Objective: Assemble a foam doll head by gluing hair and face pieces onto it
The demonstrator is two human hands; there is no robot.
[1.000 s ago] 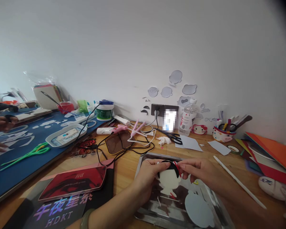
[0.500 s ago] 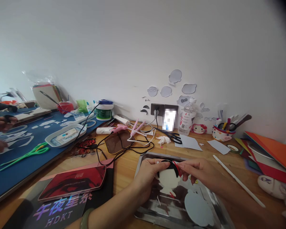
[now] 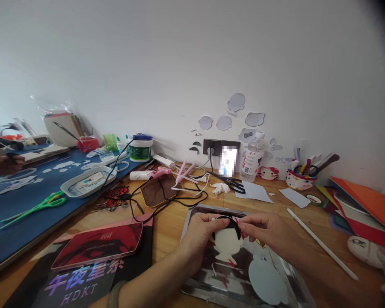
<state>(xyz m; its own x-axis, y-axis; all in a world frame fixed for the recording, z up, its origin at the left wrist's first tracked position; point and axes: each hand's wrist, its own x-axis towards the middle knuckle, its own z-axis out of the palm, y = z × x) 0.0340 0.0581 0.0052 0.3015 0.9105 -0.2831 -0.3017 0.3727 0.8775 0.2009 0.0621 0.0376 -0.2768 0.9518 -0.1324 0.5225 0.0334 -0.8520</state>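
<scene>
Over a metal tray (image 3: pixel 192 214), a cream head-shaped cutout (image 3: pixel 226 243) with black hair is pinched at its upper left by my left hand (image 3: pixel 200 235). At the cutout's upper right, my right hand (image 3: pixel 259 226) has its fingertips closed on a small red piece (image 3: pixel 236 221) beside the black hair. My fingers partly hide that piece. A pale grey-blue cutout (image 3: pixel 267 280) lies at the right of the tray. Small red scraps (image 3: pixel 232 262) show near the bottom of the head cutout.
Left of the tray are a red box (image 3: pixel 99 246), tangled cables (image 3: pixel 170 201) and green scissors (image 3: pixel 40 207). Behind stand a bottle (image 3: pixel 253 160) and black scissors (image 3: pixel 234 184). A white stick (image 3: pixel 322 244) lies right. Another person's hand (image 3: pixel 1 161) is at far left.
My right fingertips have shifted slightly around the red piece at the cutout's upper right edge. My left hand holds its place. The other person's hands at far left have moved.
</scene>
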